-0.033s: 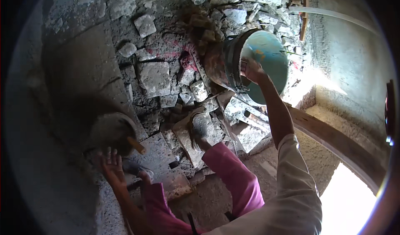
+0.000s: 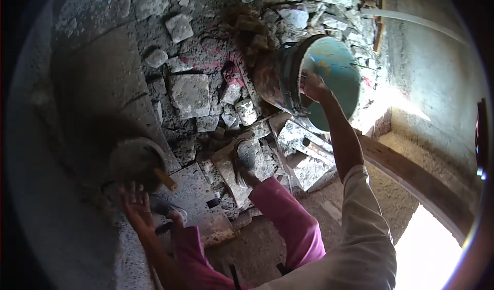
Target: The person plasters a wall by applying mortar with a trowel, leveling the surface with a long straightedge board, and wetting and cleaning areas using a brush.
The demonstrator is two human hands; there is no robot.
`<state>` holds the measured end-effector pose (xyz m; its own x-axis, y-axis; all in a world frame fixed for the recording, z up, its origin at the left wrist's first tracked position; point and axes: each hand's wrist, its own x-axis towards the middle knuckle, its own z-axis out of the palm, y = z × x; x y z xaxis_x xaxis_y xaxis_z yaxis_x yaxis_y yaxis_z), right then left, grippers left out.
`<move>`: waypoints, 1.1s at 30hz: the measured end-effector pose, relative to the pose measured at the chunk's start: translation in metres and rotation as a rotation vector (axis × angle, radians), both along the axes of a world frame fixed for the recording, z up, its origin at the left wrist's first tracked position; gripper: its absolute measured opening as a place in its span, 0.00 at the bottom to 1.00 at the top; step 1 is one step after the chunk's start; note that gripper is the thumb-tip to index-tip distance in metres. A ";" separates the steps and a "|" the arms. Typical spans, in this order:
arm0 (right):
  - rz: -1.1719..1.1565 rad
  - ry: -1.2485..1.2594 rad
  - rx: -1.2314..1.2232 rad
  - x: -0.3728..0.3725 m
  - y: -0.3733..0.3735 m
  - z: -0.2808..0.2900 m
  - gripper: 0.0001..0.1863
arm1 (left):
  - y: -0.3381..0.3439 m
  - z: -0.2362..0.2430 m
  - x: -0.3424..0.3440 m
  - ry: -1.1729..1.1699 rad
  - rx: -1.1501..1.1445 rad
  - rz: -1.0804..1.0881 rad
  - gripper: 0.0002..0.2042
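My right hand (image 2: 313, 85) is stretched forward and grips the rim of a tilted metal bucket (image 2: 337, 63) whose inside is teal. The bucket leans with its mouth toward me over a heap of broken concrete. My left hand (image 2: 136, 206) is low at the left, fingers spread and holding nothing, just below a round dark pan (image 2: 134, 160). A short wooden handle (image 2: 165, 179) sticks out beside the pan. My legs in pink trousers (image 2: 288, 223) reach toward the rubble, one foot (image 2: 246, 161) on a slab.
Broken concrete blocks and slabs (image 2: 190, 94) cover the ground ahead. A rough plastered wall (image 2: 437, 84) rises at the right, with a white pipe (image 2: 411, 20) along it. A curved wooden beam (image 2: 411, 179) edges a bright opening at the lower right.
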<state>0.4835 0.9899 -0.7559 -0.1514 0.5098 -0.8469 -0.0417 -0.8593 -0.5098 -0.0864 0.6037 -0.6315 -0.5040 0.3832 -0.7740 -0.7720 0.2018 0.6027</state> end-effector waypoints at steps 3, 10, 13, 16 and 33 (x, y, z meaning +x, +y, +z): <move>0.604 -0.174 0.896 0.116 0.008 -0.068 0.19 | 0.001 -0.023 0.042 -0.174 0.158 0.055 0.22; -0.019 -0.002 -0.061 0.049 0.000 -0.086 0.20 | 0.034 -0.002 0.083 -0.323 0.452 0.113 0.21; -0.111 0.790 -0.052 0.052 0.003 0.003 0.21 | 0.125 -0.016 0.136 -0.690 0.625 0.153 0.19; 0.008 0.609 0.028 -0.007 -0.042 0.154 0.23 | 0.208 -0.038 0.203 -0.771 0.567 0.036 0.17; 1.133 0.026 1.314 -0.426 -0.311 0.175 0.26 | 0.001 -0.002 0.004 -0.592 0.588 0.224 0.25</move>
